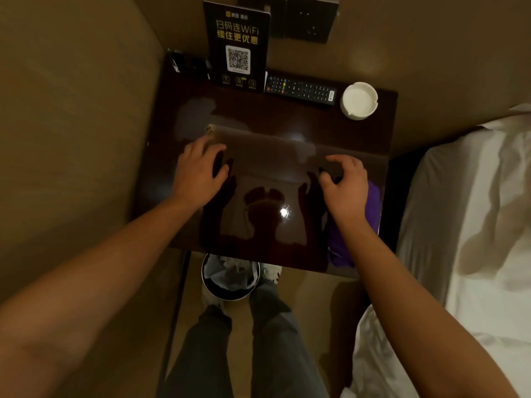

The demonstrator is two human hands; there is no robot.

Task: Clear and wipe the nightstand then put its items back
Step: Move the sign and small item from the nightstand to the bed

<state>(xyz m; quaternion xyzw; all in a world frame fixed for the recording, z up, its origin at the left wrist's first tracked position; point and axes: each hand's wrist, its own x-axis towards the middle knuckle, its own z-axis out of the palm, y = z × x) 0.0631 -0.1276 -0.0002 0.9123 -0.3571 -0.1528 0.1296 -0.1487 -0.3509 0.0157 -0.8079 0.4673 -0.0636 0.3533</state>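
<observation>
Both hands, left (198,175) and right (346,183), hovered empty, fingers curled, over counter (258,116). Cloth (340,242) at counter's right front edge; sign (237,47), remote (300,89), ashtray (359,100) along counter's back. Risk: sweeping reach tips sign.

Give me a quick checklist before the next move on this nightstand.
1. Left hand free: ok, empty.
2. Right hand free: ok, empty.
3. Purple cloth within reach: ok, by the right wrist.
4. Nightstand cleared: not ok; WiFi sign, remote and ashtray sit along the back.
5. Top wiped: cannot tell; smears and glare.
</observation>
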